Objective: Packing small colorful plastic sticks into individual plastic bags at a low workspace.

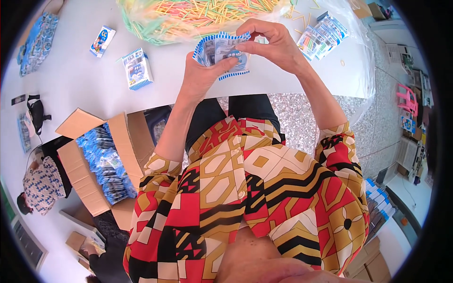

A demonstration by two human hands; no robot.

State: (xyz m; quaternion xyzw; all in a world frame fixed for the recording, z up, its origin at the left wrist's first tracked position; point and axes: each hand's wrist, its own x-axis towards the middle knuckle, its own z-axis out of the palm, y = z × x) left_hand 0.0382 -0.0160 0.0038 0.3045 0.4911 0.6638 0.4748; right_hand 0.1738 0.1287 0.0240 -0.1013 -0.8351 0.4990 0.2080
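A small blue-and-white printed plastic pouch with striped edges is held up over the table's front part, its top slightly parted. My left hand grips it from the left, the thumb laid across its front. At the pouch's upper right edge, my right hand pinches it between thumb and fingers. Just beyond both hands lies a large clear plastic bag heaped with thin yellow, pink and green sticks. To the right of my right hand, several similar pouches lie flat, showing coloured sticks.
Left on the white table are a stack of pouches and a small printed packet. An open carton holding many blue pouches stands beside my left arm. Two other people are at the left. A pink stool stands far right.
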